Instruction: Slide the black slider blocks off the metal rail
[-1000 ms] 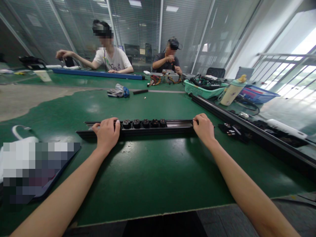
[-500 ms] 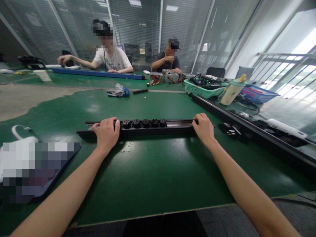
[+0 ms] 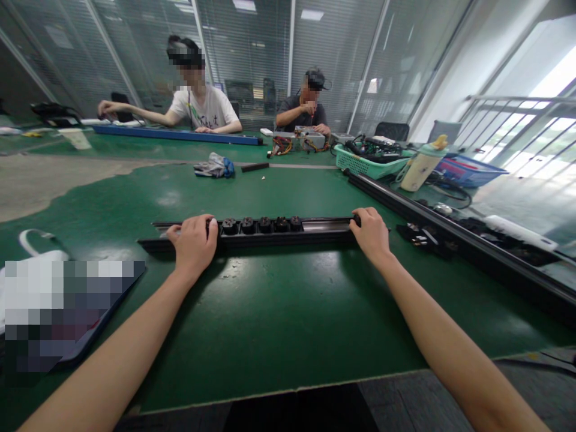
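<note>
A long black rail (image 3: 288,237) lies crosswise on the green table, its channel facing up. Several round black socket modules (image 3: 264,225) sit in a row in the middle of the channel. To their right a stretch of the metal channel is bare. My left hand (image 3: 195,240) is wrapped over the rail just left of the modules, its fingers on the far wall. My right hand (image 3: 369,233) grips the rail near its right end, with a small dark piece at the fingertips that is partly hidden.
A longer black rail (image 3: 450,231) runs diagonally at the right, beside dark parts. Behind it stand a green basket (image 3: 366,163), a bottle (image 3: 420,169) and a blue basket (image 3: 472,173). Gloves (image 3: 215,166) lie ahead. Two people sit across the table, one near a blue bar (image 3: 180,135).
Across the table, one person's outstretched hand has moved slightly left. My hands and the rail hold their places; the whole view has shifted very slightly.
</note>
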{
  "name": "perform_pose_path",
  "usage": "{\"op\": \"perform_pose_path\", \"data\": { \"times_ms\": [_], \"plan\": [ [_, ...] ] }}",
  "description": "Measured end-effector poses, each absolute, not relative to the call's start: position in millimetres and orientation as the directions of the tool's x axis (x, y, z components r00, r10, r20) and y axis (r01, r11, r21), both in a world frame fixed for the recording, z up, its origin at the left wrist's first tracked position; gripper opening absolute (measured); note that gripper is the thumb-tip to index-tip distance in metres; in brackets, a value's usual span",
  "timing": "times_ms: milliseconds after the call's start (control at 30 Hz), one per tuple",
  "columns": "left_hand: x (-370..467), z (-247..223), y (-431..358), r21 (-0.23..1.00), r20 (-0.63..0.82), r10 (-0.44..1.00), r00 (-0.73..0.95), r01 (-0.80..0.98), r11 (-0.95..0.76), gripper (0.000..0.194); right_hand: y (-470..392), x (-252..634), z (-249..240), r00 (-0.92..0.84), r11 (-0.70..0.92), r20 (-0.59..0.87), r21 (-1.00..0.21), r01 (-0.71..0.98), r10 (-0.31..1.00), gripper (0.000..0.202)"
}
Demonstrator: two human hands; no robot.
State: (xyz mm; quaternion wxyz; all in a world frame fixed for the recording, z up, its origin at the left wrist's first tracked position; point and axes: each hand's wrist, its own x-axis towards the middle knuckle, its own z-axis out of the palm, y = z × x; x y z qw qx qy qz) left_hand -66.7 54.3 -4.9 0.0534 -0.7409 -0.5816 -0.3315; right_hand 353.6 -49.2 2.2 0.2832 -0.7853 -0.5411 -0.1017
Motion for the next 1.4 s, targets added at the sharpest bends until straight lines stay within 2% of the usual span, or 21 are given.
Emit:
{"op": "perform_pose_path", "data": {
  "times_ms": [333,533,967,1400],
  "plan": [
    [-66,-4,53,0.314,0.555,0.826,0.1,0.894,-0.319,0.043,-49,359,0,0.368,-0.194,0.468,-0.38,0.905,0.804,0.031],
    [-68,-6,55,0.307,0.55,0.828,0.109,0.896,-0.322,0.046,-48,360,1,0.333,-0.17,0.461,-0.359,0.918,0.823,0.03],
    [-68,-5,54,0.307,0.553,0.826,0.11,0.895,-0.325,0.046,-50,363,2,0.367,-0.248,0.443,-0.305,0.92,0.818,0.031],
    [-66,-2,52,0.315,0.546,0.831,0.105,0.893,-0.32,0.045,-50,365,3,0.388,-0.275,0.432,-0.302,0.913,0.814,0.031]
  ]
}}
